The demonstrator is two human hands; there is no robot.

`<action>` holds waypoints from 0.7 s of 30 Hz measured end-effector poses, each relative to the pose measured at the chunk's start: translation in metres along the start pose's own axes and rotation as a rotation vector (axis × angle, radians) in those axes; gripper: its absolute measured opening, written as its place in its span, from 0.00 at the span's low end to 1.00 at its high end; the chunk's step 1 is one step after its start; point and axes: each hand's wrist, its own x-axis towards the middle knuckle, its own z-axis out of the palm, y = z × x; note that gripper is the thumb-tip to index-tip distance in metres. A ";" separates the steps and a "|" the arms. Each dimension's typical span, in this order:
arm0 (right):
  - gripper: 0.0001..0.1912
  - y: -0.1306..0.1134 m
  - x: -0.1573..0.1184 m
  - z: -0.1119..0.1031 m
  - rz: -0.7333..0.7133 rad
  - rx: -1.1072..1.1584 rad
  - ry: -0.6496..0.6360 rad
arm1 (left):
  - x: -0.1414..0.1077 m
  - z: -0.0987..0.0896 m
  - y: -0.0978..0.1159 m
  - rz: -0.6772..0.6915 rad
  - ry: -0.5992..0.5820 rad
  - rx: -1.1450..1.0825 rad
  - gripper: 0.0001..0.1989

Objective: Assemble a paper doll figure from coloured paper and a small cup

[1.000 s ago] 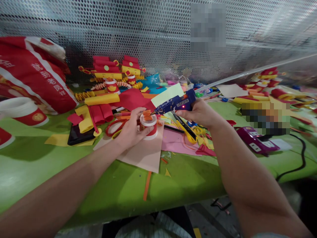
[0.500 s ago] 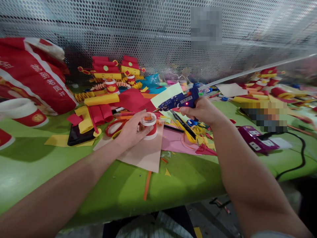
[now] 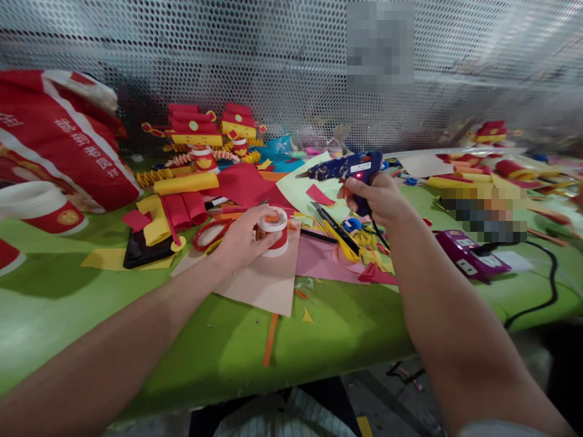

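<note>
Left hand (image 3: 241,240): wrapped about the left side of the small cup (image 3: 276,244), thumb across its near face.
Cup position: upright on a beige sheet (image 3: 273,294), which lies on the green table (image 3: 91,321).
Orange paper piece (image 3: 272,216): at the top of the cup, beside the left fingertips; contact with them cannot be told.
Right hand (image 3: 380,197): closed on the handle of a blue glue gun (image 3: 337,167).
Nozzle: pointing left, raised over a pale green sheet (image 3: 291,187), clear of the cup; red light lit on the body.
Right of cup: box cutter (image 3: 340,233), yellow and black, lying aslant among paper scraps.
Left of cup: dark phone (image 3: 150,252), partly covered by red and yellow paper.
Far side: two paper figures (image 3: 195,138) standing before a perforated panel (image 3: 282,67); large red bag (image 3: 68,139) to their left.
Right side: purple socket block (image 3: 469,252), black cable attached.
Near edge: orange strip (image 3: 271,340), lying flat just beyond the beige sheet.
</note>
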 end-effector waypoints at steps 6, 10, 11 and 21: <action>0.10 0.020 0.018 -0.022 0.226 0.080 0.463 | -0.001 -0.001 0.004 -0.056 -0.021 -0.020 0.17; 0.11 0.034 0.023 -0.039 0.383 -0.010 0.531 | 0.000 -0.002 0.003 -0.015 -0.011 -0.014 0.16; 0.11 0.037 0.024 -0.042 0.411 -0.031 0.526 | 0.000 -0.002 0.003 -0.007 -0.008 -0.016 0.16; 0.10 0.067 0.030 -0.052 0.372 -0.348 0.414 | -0.001 0.002 -0.001 -0.028 -0.008 -0.071 0.17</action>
